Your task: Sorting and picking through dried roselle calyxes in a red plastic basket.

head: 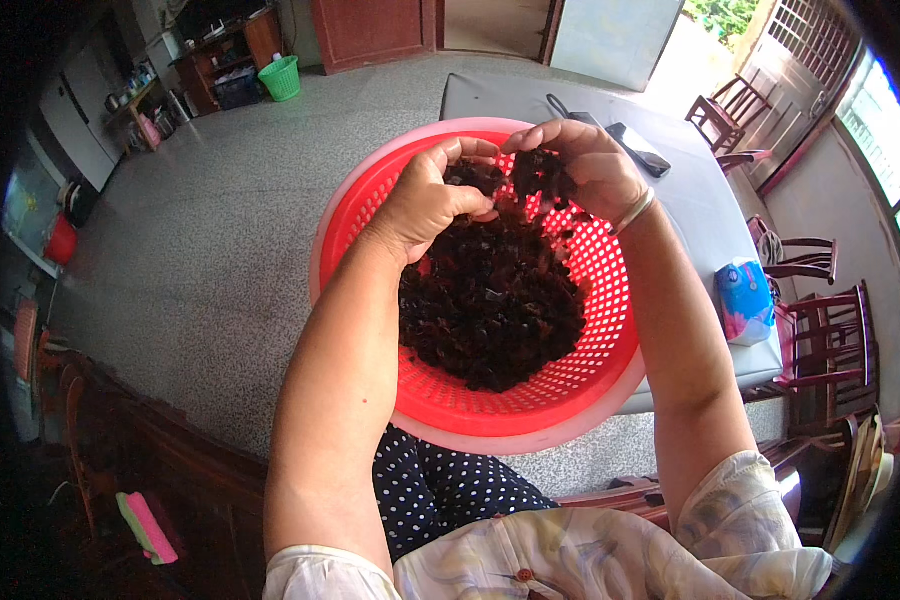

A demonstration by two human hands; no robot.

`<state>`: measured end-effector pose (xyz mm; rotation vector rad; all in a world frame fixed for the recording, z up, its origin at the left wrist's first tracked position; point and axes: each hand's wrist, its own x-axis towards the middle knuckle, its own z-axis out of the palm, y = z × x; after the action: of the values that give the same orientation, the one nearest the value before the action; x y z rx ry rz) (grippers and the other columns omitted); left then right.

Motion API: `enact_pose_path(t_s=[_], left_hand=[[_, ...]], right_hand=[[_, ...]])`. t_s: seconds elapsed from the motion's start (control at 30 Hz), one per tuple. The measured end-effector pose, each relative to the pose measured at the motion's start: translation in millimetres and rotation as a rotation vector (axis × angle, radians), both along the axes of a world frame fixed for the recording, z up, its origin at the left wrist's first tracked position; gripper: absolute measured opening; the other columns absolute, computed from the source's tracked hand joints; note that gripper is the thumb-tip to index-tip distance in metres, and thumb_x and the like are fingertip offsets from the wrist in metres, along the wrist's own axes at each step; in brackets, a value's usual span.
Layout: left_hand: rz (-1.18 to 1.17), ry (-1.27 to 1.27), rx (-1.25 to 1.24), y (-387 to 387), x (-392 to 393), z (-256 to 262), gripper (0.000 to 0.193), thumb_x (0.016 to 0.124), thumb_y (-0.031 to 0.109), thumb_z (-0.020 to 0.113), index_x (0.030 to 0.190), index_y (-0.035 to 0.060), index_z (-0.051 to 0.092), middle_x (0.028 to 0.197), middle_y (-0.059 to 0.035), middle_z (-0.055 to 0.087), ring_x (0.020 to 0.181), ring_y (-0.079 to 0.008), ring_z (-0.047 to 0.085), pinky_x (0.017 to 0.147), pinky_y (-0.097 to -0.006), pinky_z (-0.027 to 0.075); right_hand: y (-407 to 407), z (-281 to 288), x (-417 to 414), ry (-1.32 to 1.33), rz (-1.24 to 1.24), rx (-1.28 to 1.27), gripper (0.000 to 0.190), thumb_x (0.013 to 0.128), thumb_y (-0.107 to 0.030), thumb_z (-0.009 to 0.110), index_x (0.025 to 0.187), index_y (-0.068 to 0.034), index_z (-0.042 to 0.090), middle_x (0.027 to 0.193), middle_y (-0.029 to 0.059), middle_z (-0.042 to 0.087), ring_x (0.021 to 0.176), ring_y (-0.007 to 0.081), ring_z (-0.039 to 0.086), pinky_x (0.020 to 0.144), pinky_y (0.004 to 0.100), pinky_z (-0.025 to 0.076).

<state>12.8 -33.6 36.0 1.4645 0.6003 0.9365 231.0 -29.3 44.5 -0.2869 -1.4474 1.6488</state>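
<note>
A round red plastic colander (600, 322) with a pale pink rim is before me, above my lap. In it lies a heap of dark brown, ruffled pieces (495, 300) that look like wood ear fungus. Over its far side, my left hand (439, 191) has a dark clump between thumb and fingers. Beside it my right hand (589, 165), a bracelet at the wrist, holds another dark clump (540, 176). The fingertips of both hands nearly meet. Whether the two clumps are joined cannot be made out.
Behind the colander stands a grey-covered table (697, 217) bearing a phone (637, 148) and a blue tissue pack (745, 301). Wooden chairs (825, 337) line the right wall. A green basket (280, 78) is on the speckled floor at far left. A pink-green cloth (147, 527) lies at lower left.
</note>
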Motion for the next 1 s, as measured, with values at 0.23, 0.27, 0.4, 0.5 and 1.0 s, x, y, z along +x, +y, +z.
enact_pose_path(t_s=[0.23,0.27,0.4,0.5,1.0], left_hand=[[-0.047,-0.047,-0.116,4,0,-8,0.054,0.068,-0.008,0.057,0.120,0.0027,0.047,0.110,-0.0079,0.050,0.098,-0.0153,0.050,0.078,-0.0310,0.051],[-0.045,-0.046,-0.116,6,2,-13,0.054,0.068,-0.008,0.057,0.120,0.0027,0.047,0.110,-0.0079,0.050,0.098,-0.0153,0.050,0.078,-0.0310,0.051],[-0.017,0.287,-0.059,10,3,-22,0.066,0.067,-0.004,0.063,0.128,0.0031,0.040,0.106,-0.0089,0.051,0.093,-0.0139,0.050,0.073,-0.0278,0.049],[0.051,0.539,-0.206,13,6,-30,0.075,0.063,0.004,0.070,0.130,0.0002,0.036,0.109,-0.0133,0.054,0.097,-0.0196,0.052,0.084,-0.0310,0.045],[-0.055,0.253,-0.273,14,8,-40,0.057,0.059,-0.003,0.072,0.112,0.0019,0.052,0.102,-0.0096,0.061,0.095,-0.0238,0.058,0.086,-0.0372,0.045]], right_hand=[[-6,11,1,-0.290,-0.140,-0.033,0.043,0.066,0.000,0.048,0.109,0.005,0.053,0.110,0.0156,0.057,0.097,0.0211,0.058,0.066,0.0288,0.056],[-7,12,1,-0.415,-0.172,-0.067,0.042,0.070,-0.003,0.052,0.111,0.003,0.053,0.109,0.0154,0.057,0.095,0.0204,0.058,0.060,0.0272,0.057],[7,-14,1,-0.845,-0.155,0.111,0.047,0.075,-0.018,0.061,0.118,-0.005,0.049,0.103,0.0168,0.056,0.090,0.0239,0.059,0.060,0.0337,0.058],[8,-18,-7,-1.276,-0.280,-0.162,0.052,0.077,-0.013,0.060,0.126,-0.003,0.044,0.108,0.0130,0.056,0.096,0.0231,0.057,0.061,0.0377,0.058],[12,-37,-30,-0.806,-0.229,-0.091,0.049,0.065,-0.004,0.059,0.113,-0.001,0.054,0.101,0.0097,0.060,0.087,0.0169,0.058,0.079,0.0300,0.047]])
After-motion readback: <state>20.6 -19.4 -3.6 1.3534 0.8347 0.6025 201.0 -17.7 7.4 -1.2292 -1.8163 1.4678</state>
